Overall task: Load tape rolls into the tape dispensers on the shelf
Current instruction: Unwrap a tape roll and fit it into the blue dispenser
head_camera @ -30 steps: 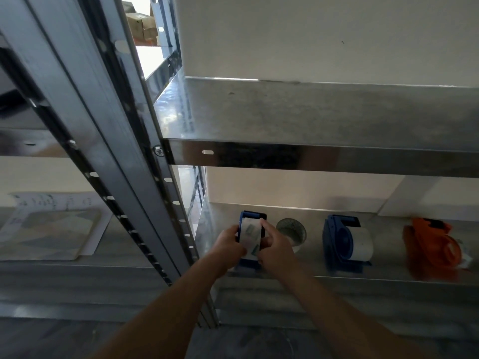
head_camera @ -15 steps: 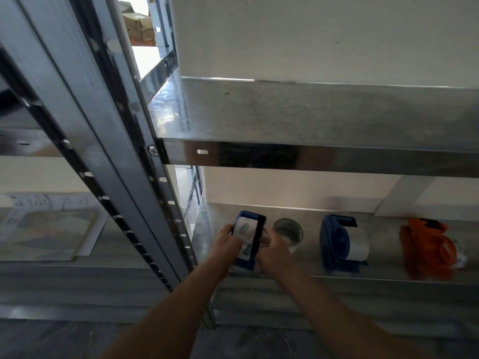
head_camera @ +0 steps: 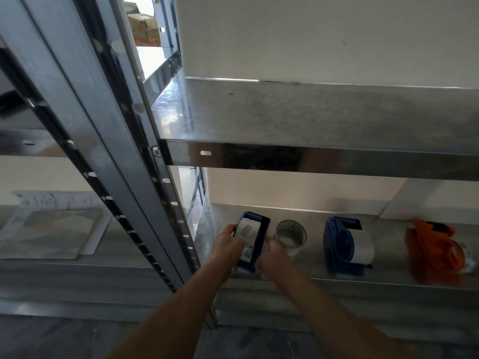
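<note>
Gripping a blue tape dispenser [head_camera: 252, 244] from both sides, the person holds it at the front edge of the lower metal shelf [head_camera: 388, 283], at its left end beside the upright post [head_camera: 166, 203]. The left hand [head_camera: 226, 244] closes around the dispenser's left wall; the right hand [head_camera: 274, 263] wraps its lower right side, though whether those fingers pinch the frame or a tape end is hidden. A pale roll with small greenish marks appears to sit inside the blue frame.

Just right of the hands, a loose clear tape roll [head_camera: 290, 235] stands on the shelf. Further right sits a second blue dispenser [head_camera: 346, 246] carrying a white roll, and well apart at the far right lies an orange dispenser [head_camera: 435, 252].

Judging by looks, the dispenser is a stiff moulded plastic shell, light and rigid, best held by its flat side walls as now, keeping fingers off the cutter end, which cannot be made out here. The clear roll is probably light but slick on its outer wrap and sticky at any free end; taking it by the rim, thumb inside the core, would stop it slipping. Pressing a roll onto a hub likely needs a firm, square push, or it could jam crooked.
</note>
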A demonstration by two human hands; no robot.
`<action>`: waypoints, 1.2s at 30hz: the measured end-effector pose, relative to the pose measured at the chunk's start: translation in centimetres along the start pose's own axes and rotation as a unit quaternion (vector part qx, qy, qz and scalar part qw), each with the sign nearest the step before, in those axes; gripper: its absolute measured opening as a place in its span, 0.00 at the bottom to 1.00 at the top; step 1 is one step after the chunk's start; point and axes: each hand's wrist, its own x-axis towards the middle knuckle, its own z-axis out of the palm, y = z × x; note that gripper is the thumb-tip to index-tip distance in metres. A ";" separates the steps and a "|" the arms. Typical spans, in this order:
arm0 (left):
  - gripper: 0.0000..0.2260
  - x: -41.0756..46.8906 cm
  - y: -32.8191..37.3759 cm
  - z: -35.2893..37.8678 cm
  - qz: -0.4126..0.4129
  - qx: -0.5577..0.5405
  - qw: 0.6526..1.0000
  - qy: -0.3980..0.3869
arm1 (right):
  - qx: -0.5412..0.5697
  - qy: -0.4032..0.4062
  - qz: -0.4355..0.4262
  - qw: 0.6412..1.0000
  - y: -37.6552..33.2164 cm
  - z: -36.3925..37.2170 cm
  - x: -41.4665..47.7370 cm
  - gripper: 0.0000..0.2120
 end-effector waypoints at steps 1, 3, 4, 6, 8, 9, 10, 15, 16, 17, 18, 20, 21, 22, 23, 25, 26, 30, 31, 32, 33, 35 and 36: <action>0.16 0.0 0.0 0.0 -0.003 -0.007 1.000 0.000 | 0.002 0.000 0.004 1.000 -0.2 -0.1 -0.1 0.31; 0.16 -0.3 0.2 -0.1 -0.007 -0.018 1.000 -0.001 | 0.010 0.001 0.009 1.000 -0.6 -0.1 -0.4 0.30; 0.16 -0.4 0.2 -0.1 -0.007 -0.024 1.000 -0.002 | 0.012 0.000 0.010 1.000 -0.7 0.0 -0.5 0.29; 0.15 -0.8 0.3 -0.2 -0.002 -0.046 0.999 -0.002 | 0.035 0.001 0.011 0.999 -1.0 0.2 -0.6 0.29; 0.15 -1.1 0.4 -0.3 0.008 -0.076 0.997 0.006 | 0.085 0.025 0.017 0.996 -1.0 0.3 -0.5 0.26; 0.15 -1.3 0.6 -0.3 0.014 -0.087 0.996 0.014 | 0.109 0.045 0.022 0.993 -0.8 0.3 -0.4 0.25; 0.16 -1.4 0.8 -0.3 0.018 -0.098 0.995 0.024 | 0.117 0.064 0.031 0.991 -0.7 0.1 -0.1 0.28; 0.21 -1.8 2.1 -0.3 0.023 -0.216 0.975 0.042 | 0.135 0.130 0.174 0.967 -1.7 -1.0 2.9 0.19; 0.20 -1.8 2.4 -0.3 0.025 -0.235 0.971 0.039 | 0.156 0.133 0.187 0.961 -2.1 -1.3 3.0 0.17; 0.20 -1.8 2.6 -0.3 0.025 -0.252 0.967 0.033 | 0.180 0.135 0.185 0.957 -2.4 -1.4 2.7 0.15; 0.21 -1.6 2.8 -0.3 0.023 -0.267 0.963 0.030 | 0.204 0.132 0.166 0.956 -2.9 -1.3 2.3 0.14; 0.21 -1.3 3.0 -0.4 0.013 -0.297 0.954 0.027 | 0.263 0.110 0.087 0.955 -3.5 -1.4 0.7 0.10; 0.20 -1.3 3.2 -0.5 0.005 -0.314 0.949 0.019 | 0.305 0.093 0.046 0.947 -3.8 -1.6 -0.3 0.09; 0.20 -1.2 3.2 -0.6 -0.003 -0.331 0.944 0.006 | 0.345 0.075 0.019 0.935 -4.1 -1.9 -1.1 0.09; 0.20 -1.1 3.3 -0.7 -0.008 -0.346 0.938 -0.014 | 0.372 0.055 0.002 0.927 -4.4 -2.3 -1.4 0.09; 0.19 -0.9 3.2 -1.1 -0.013 -0.367 0.929 -0.047 | 0.390 0.021 -0.007 0.920 -4.5 -3.4 -1.4 0.09; 0.17 -0.7 3.2 -1.3 -0.014 -0.370 0.927 -0.060 | 0.396 0.006 -0.006 0.918 -4.5 -4.0 -1.3 0.09; 0.08 -0.4 3.6 -1.7 -0.026 -0.352 0.928 -0.122 | 0.405 -0.073 -0.004 0.911 -3.8 -5.5 -1.5 0.13; 0.07 -0.4 3.7 -1.6 -0.024 -0.344 0.929 -0.134 | 0.407 -0.092 -0.009 0.909 -3.6 -5.8 -1.6 0.14; 0.06 -0.4 3.9 -1.5 -0.017 -0.337 0.930 -0.147 | 0.407 -0.113 -0.018 0.906 -3.5 -6.0 -1.7 0.15; 0.05 -0.3 3.9 -1.3 -0.011 -0.333 0.930 -0.156 | 0.411 -0.136 -0.030 0.901 -3.3 -6.2 -1.5 0.17; 0.04 0.0 4.1 -1.0 0.007 -0.326 0.932 -0.158 | 0.401 -0.174 -0.060 0.897 -3.2 -6.4 -1.6 0.17; 0.05 0.2 4.2 -0.9 0.018 -0.321 0.934 -0.155 | 0.392 -0.186 -0.073 0.898 -3.3 -6.5 -1.8 0.17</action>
